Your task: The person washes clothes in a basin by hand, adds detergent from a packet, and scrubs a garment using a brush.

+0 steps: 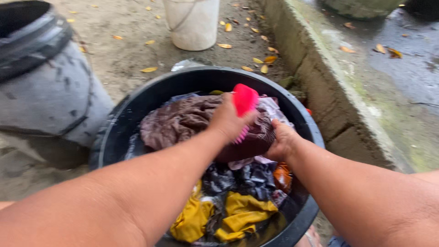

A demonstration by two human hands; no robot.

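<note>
My left hand grips a bright pink scrubbing brush, bristles down on a wet maroon-brown garment. The garment lies bunched over the top of a pile of laundry inside a round black basin. At the garment's right end, my right hand clutches a fold of the cloth. Beneath it lie dark grey, yellow and orange clothes, partly in water. Both forearms reach in from the bottom of the view.
A large grey drum stands at the left, close to the basin. A white bucket sits on the sandy ground behind. A concrete kerb runs along the right with wet pavement beyond. Yellow leaves are scattered about.
</note>
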